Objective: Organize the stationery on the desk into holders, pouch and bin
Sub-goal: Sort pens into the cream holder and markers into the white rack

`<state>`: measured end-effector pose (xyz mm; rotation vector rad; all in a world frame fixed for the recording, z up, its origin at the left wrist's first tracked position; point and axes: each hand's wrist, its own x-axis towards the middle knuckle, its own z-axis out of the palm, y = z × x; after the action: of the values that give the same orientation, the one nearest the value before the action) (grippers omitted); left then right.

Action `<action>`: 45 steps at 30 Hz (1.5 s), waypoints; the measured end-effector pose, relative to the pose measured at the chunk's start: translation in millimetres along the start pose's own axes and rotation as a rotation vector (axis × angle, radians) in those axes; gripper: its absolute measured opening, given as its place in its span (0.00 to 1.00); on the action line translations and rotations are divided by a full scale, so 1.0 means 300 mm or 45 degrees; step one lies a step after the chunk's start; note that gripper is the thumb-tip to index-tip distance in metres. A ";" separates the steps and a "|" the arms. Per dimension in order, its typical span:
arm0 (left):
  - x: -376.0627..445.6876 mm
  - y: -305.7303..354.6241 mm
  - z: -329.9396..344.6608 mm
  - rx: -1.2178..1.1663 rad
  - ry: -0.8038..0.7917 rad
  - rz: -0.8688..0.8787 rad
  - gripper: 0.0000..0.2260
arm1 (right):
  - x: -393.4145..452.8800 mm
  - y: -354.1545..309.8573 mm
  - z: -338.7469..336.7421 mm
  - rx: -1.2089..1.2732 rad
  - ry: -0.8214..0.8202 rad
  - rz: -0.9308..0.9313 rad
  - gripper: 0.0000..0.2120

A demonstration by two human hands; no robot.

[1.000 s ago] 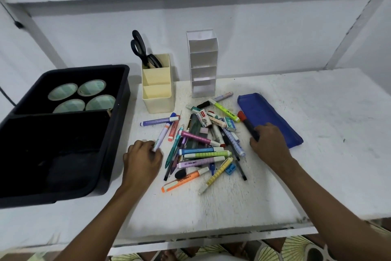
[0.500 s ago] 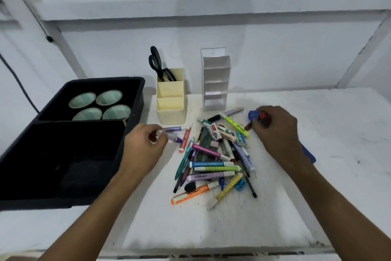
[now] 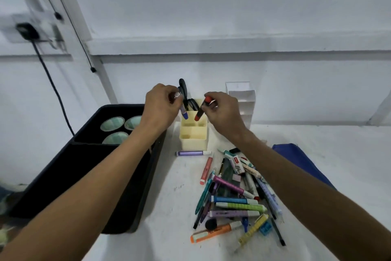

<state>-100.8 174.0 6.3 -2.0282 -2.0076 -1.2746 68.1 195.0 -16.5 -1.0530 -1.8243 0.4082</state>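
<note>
Two hands hang over the yellow holder (image 3: 193, 133) at the far side of the desk (image 3: 169, 207), right of the black bin (image 3: 118, 186). The left hand (image 3: 159, 105) pinches a blue-tipped pen (image 3: 183, 111); the right hand (image 3: 222, 110) pinches a red marker (image 3: 201, 110). Near right lies the pile of pens (image 3: 234, 199), beside the blue pouch (image 3: 296, 159).

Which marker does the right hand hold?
The red-and-black marker in the right hand, over the yellow holder; the left hand's is blue-tipped.
</note>
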 end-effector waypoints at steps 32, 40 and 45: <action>-0.037 -0.178 0.247 0.065 -0.345 -0.147 0.13 | -0.011 0.212 0.247 -0.073 -0.290 0.164 0.11; -0.096 -0.035 0.255 0.020 -0.284 0.028 0.15 | -0.078 0.259 -0.044 -0.136 -0.326 0.249 0.13; -0.136 0.055 0.307 0.004 -0.436 0.090 0.15 | -0.136 0.342 -0.230 -0.221 -0.327 0.344 0.11</action>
<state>-32.8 186.6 -68.7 -2.4323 -2.0345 -0.9640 184.2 209.8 -74.0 -1.4301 -1.9746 0.5763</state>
